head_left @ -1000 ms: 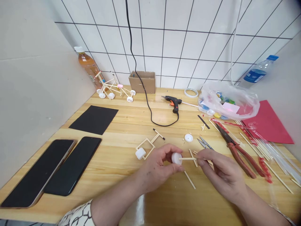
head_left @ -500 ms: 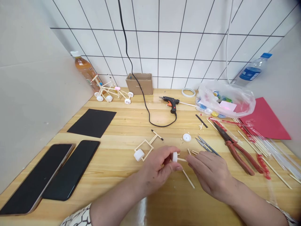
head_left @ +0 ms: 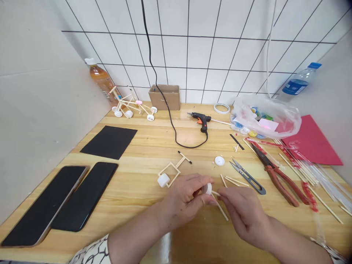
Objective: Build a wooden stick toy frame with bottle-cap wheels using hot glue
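Assembly looks partway along. The left hand (head_left: 188,198) grips a white cap (head_left: 209,189) on edge between thumb and fingers, over the near middle of the table (head_left: 147,146). The right hand (head_left: 244,212) is closed on a short stick (head_left: 216,193) that reaches the cap's right side; the fingers hide whether the 2 are fixed or only touching.

Joined already, just left and far of the hands, is a flat stick frame (head_left: 180,162): 4 sides in a square, plus a stem and a black-tipped crossbar at far right. A white block (head_left: 163,180) sits at its near left corner. Parts seemingly left to join are 1 loose stick (head_left: 222,211) lying near, between the hands, more sticks (head_left: 238,181) right, by the snips (head_left: 249,177), and 1 white disc (head_left: 219,161) beyond. At far left stands a wheeled stick model (head_left: 137,103), apparently complete.
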Action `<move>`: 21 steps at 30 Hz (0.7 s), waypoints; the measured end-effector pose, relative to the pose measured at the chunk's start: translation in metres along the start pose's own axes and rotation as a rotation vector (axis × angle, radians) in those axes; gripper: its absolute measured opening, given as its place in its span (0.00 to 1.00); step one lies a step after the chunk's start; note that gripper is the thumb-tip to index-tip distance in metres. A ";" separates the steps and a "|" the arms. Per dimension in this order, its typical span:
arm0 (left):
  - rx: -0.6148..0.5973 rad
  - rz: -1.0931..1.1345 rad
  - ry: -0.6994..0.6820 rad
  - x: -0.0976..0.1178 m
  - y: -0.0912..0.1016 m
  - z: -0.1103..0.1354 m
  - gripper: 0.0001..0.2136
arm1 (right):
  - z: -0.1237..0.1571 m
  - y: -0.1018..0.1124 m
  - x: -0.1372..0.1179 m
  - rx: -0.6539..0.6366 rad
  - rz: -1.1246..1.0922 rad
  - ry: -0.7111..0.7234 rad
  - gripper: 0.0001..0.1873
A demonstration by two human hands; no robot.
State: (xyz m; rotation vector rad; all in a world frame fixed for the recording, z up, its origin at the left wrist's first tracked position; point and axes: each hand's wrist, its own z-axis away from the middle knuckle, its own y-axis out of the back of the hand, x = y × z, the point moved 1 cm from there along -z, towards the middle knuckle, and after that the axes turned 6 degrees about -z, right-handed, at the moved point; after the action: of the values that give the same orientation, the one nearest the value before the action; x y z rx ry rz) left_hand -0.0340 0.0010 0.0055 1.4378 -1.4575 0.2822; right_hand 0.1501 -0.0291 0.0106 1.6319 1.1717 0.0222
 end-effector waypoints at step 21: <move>0.049 0.524 0.561 0.001 -0.003 -0.002 0.19 | -0.005 0.007 0.008 -0.017 -0.073 -0.100 0.07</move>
State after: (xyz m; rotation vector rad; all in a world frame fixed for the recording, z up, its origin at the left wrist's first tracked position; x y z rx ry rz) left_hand -0.0300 0.0010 0.0053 0.8805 -1.3269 0.9698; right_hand 0.1564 -0.0198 0.0135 1.5564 1.1503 -0.0955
